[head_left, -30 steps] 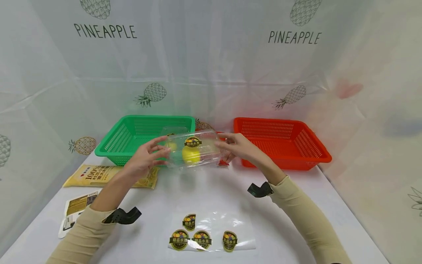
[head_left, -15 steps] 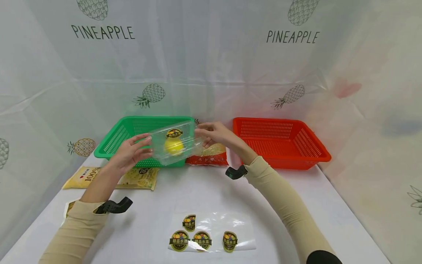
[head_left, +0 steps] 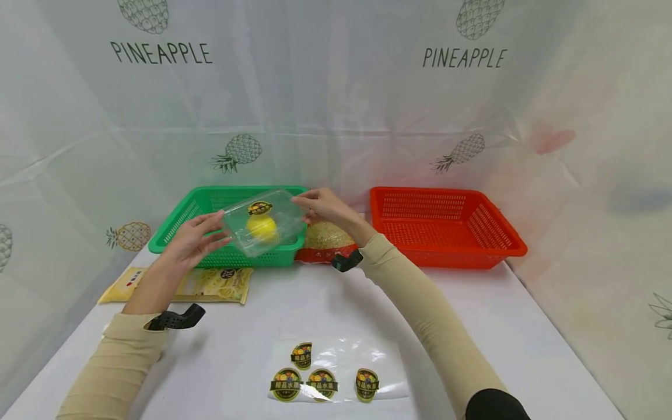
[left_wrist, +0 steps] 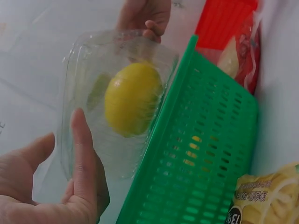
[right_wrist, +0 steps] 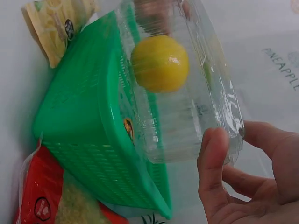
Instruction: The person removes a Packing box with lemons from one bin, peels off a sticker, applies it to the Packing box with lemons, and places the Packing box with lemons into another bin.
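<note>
A: What is shown in the head view?

B: A clear clamshell box [head_left: 264,221] with a yellow lemon [head_left: 261,226] inside is held tilted above the front rim of the green basket [head_left: 199,201]. It is clasped at one end by the left hand [head_left: 193,238] and at the other by the right hand [head_left: 321,205]. A red noodle packet [head_left: 325,242] lies just right of the green basket, a red basket [head_left: 446,224] farther right, and a yellow noodle packet [head_left: 210,283] in front of it on the counter [head_left: 472,326]. A sticker sheet [head_left: 336,373] lies nearest the person.

A: And the left wrist view?

B: The thumb of the left hand [left_wrist: 51,182] is pressed along the box's [left_wrist: 117,102] end, with the box touching the basket wall [left_wrist: 205,154].

A: The right wrist view?

B: The box [right_wrist: 187,93] is gripped by the right hand's fingers [right_wrist: 212,163], thumb in front.

A: Which step is judged to be in hand?

B: Carrying the labelled box over the green basket, it seems. Next, it would need to be levelled, lowered past the rim and released by both hands.
</note>
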Demonstrator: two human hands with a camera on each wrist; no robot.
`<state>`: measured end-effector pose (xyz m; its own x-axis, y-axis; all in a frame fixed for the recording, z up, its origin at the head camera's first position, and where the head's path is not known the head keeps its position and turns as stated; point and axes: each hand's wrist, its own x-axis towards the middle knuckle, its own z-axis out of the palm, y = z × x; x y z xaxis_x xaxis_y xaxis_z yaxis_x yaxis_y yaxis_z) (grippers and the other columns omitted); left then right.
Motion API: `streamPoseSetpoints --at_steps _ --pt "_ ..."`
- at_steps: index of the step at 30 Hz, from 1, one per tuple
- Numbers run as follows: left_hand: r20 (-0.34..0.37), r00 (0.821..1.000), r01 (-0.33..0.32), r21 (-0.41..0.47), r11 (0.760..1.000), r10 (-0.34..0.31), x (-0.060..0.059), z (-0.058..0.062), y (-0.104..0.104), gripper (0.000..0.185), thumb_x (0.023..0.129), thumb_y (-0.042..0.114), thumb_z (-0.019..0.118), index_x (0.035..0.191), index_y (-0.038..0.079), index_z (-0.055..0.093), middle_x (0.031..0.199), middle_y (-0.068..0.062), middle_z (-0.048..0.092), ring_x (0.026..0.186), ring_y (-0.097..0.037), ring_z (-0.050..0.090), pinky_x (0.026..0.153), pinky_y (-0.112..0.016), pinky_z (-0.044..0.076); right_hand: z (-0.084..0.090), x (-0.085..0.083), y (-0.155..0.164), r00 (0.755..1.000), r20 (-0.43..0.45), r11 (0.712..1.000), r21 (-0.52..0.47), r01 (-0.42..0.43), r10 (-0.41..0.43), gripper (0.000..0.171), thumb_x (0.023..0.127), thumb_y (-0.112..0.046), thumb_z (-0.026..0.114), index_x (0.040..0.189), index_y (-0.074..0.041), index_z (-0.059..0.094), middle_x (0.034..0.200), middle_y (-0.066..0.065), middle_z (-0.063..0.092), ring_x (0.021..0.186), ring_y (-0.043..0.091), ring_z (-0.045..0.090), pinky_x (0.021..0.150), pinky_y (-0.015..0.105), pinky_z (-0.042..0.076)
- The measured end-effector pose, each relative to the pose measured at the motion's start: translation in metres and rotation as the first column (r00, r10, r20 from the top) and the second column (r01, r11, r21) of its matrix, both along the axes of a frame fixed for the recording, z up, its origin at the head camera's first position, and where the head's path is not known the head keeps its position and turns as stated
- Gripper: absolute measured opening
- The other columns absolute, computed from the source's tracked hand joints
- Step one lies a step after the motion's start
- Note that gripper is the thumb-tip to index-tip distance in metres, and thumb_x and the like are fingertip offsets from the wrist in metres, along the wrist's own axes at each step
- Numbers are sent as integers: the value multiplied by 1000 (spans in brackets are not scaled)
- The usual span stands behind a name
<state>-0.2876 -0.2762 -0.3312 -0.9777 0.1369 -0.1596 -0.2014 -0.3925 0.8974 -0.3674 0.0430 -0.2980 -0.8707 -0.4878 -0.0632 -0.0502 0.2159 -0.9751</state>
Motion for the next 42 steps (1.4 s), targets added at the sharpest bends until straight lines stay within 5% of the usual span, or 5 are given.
streamPoseSetpoints --at_steps 10,16,22,31,42 --pt "52 998 -31 -36 999 33 -8 5 -12 61 93 24 67 142 18 31 126 -5 45 90 -12 64 88 -24 57 1 -14 -26 995 -11 995 -5 96 -96 50 93 -34 67 135 -8 59 143 10 54 117 33 63 100 41 52" --pt "74 997 -20 -33 999 23 -7 6 -15 90 95 22 63 158 22 -1 166 -6 -9 93 -10 61 93 -22 54 -3 -16 -45 985 36 981 -94 172 -169 59 90 -33 71 141 -10 52 144 12 53 118 34 63 102 42 50" --pt "62 997 -43 47 998 40 -5 4 -18 51 95 15 64 142 18 44 125 -5 42 93 -15 62 94 -28 54 -9 -14 -63 973 70 960 -163 228 -219 71 86 -30 76 147 -12 45 146 13 51 113 36 65 98 42 53" --pt "9 996 -91 67 994 91 -3 0 -15 25 94 12 66 118 14 63 91 -4 55 79 -19 66 94 -33 55 -16 -5 -82 967 29 954 -156 255 -254 91 86 -31 76 157 -15 22 155 12 37 114 31 66 107 42 46" --pt "-18 993 -110 98 989 113 0 -2 -13 36 95 15 64 130 15 56 99 -5 48 82 -20 65 94 -33 55 -26 8 -97 968 -27 968 -37 248 -249 96 82 -44 78 158 -22 22 159 8 33 103 37 69 100 46 51"
